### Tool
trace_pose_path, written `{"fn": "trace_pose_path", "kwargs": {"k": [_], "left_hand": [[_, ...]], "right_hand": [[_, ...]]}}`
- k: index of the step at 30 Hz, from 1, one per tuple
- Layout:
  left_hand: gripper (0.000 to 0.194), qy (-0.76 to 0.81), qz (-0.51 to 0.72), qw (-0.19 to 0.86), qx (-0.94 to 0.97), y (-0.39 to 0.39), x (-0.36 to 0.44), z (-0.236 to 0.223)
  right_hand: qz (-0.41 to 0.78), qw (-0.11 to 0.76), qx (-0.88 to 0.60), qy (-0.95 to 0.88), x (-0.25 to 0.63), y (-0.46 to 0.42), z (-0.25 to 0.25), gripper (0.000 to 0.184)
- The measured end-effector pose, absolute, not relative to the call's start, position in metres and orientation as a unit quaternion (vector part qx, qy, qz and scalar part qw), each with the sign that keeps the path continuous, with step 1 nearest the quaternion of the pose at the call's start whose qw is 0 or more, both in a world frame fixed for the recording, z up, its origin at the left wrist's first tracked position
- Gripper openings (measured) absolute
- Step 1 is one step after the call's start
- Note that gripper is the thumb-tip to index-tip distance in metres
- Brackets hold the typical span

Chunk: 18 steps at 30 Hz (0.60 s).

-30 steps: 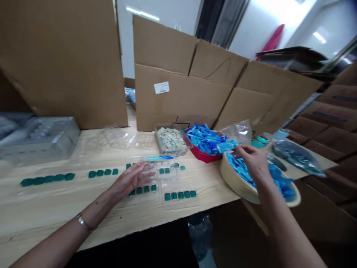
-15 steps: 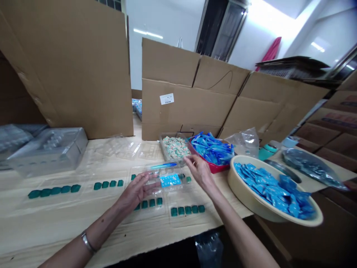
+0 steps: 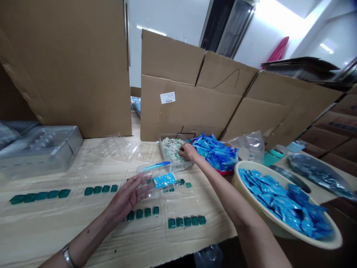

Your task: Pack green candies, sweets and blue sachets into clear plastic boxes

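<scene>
My left hand (image 3: 126, 195) lies flat with fingers spread against the left edge of a clear plastic blister tray (image 3: 160, 178). That tray holds a blue pen-like stick (image 3: 156, 166), a small blue packet (image 3: 164, 180) and green tablets. My right hand (image 3: 187, 150) reaches into a clear box of small pale multicoloured pieces (image 3: 172, 147); its fingers curl into the pile. What they hold is hidden.
More clear trays with rows of green tablets (image 3: 186, 221) lie across the pale worktop (image 3: 41, 230). A red tray of blue sticks (image 3: 216, 153) and a cream bowl of blue packets (image 3: 281, 197) stand at the right. Cardboard boxes (image 3: 189, 100) wall the back; stacked clear trays (image 3: 39, 147) sit left.
My right hand took a blue packet from the bowl, set it in the tray under my left hand, then moved back to the box of small pieces. My left hand stayed.
</scene>
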<state>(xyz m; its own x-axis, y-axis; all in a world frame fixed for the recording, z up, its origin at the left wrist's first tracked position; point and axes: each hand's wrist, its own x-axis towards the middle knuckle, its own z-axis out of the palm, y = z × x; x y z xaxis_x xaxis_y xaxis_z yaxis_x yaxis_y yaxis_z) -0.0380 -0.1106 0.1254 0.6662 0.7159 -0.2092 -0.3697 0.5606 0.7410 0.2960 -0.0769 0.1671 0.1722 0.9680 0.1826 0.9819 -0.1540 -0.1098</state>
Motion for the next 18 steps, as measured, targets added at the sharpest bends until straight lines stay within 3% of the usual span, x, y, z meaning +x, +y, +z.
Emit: {"fn": "trace_pose_path", "kwargs": {"k": [11, 18], "left_hand": [[0.024, 0.271, 0.344, 0.841, 0.319, -0.102, -0.040, 0.128], [0.024, 0.270, 0.340, 0.837, 0.332, -0.097, -0.033, 0.140]], "right_hand": [[-0.055, 0.080, -0.755, -0.648, 0.295, -0.074, 0.163, 0.018], [-0.021, 0.129, -0.751, -0.647, 0.310, -0.073, 0.163, 0.019]]}}
